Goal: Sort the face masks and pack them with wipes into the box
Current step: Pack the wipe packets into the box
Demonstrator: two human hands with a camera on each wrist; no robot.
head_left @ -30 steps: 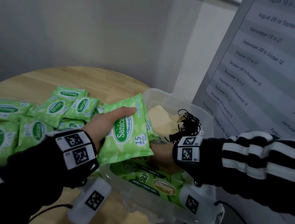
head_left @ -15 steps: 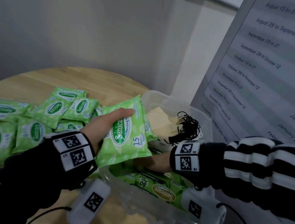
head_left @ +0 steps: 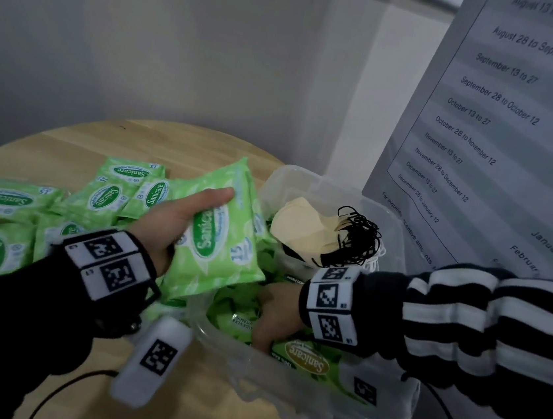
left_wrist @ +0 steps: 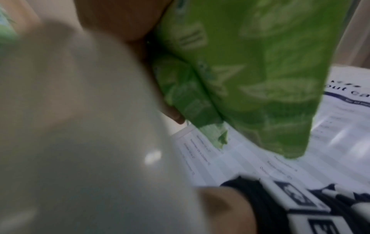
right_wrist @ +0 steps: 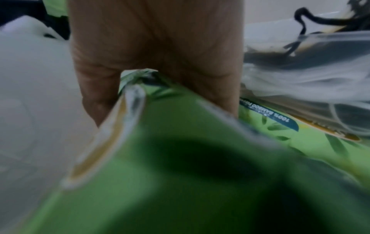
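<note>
right now the left hand point(head_left: 177, 222) grips a small wipes pack point(head_left: 217, 233), thumb laid across its printed face and the other fingers hidden behind it. the pack stands tilted at the left rim of the clear box point(head_left: 284, 396), its long axis running from about 12 o'clock down to 6 o'clock, the lower edge already over the opening. from the grip, free room in the box lies toward 4 o'clock, and there the right hand point(head_left: 273, 315) is down inside, fingers pushed in beside a large wipes pack point(head_left: 306, 361) that lies flat on the bottom; in the right wrist view they seem tucked round that pack's edge, though how firmly i cannot tell. the face masks point(head_left: 310, 234) are piled in the far part of the box, at about 1 o'clock from the held pack. the left hand is plainly the nearer one for the drop, which likely turns on the right hand clearing a slot first. more small packs point(head_left: 4, 199) lie on the table point(head_left: 179, 139) toward 9 o'clock.
</note>
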